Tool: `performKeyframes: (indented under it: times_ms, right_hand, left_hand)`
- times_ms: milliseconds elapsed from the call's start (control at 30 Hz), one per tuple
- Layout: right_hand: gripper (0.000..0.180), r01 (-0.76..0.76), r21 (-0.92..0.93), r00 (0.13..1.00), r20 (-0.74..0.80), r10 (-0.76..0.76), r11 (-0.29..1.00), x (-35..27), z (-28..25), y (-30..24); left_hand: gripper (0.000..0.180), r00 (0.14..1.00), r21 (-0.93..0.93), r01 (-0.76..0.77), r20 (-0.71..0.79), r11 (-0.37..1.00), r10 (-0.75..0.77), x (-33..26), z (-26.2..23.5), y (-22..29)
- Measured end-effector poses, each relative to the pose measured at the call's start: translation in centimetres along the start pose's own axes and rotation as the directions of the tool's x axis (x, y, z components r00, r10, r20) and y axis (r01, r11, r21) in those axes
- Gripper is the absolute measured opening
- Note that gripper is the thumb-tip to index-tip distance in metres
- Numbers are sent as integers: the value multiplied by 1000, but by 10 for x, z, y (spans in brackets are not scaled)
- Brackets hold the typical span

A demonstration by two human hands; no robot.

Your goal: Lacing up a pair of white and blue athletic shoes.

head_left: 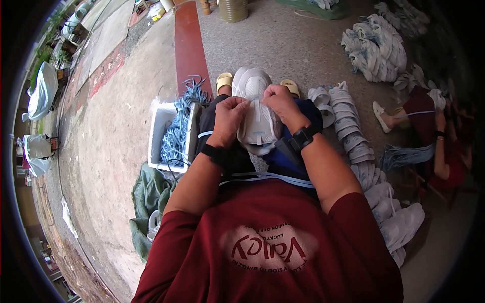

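Note:
A pale grey-white sneaker rests on my lap between my knees, toe pointing away from me. The toe of a second pale shoe shows along its left side. My left hand is at the sneaker's left edge, thumb and fingers pinched together. Over the opposite edge, my right hand is pinched in the same way, near the lacing area. Whatever the fingertips hold is too small to make out. Light blue laces fill a white foam box beside my left leg.
Rows of stacked white shoes line my right side, with a big heap of pale shoes farther off. Another person sits at the far right with a shoe. A green sack lies below the foam box.

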State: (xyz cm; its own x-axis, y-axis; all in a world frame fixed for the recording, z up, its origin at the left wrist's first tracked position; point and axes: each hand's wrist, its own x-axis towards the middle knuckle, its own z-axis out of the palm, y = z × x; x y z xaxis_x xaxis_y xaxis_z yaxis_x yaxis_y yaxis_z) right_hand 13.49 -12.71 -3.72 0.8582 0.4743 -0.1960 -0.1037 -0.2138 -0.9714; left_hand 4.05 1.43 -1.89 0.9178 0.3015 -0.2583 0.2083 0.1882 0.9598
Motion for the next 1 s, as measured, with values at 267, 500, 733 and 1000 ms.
performKeyframes:
  times_ms: [267, 500, 733, 1000]
  right_hand:
    - [6, -24, -259, 990, -138, -12, 965, 14, 4, 12]
    - [15, -18, -180, 992, -126, -5, 984, 10, 4, 4]
    - [8, -13, -251, 990, -142, -24, 968, 12, 4, 12]
    - [17, 199, -248, 970, -86, -226, 948, -32, 5, 4]
  left_hand:
    - [13, 994, 501, -102, 91, 860, 65, 23, -8, -2]
    - [17, 990, 595, -49, 135, 803, -40, 29, -6, 15]
    - [17, 879, 702, -471, 425, 534, 217, 47, -4, 14]
    - [11, 971, 423, -236, 132, 875, 198, 22, -8, -3]
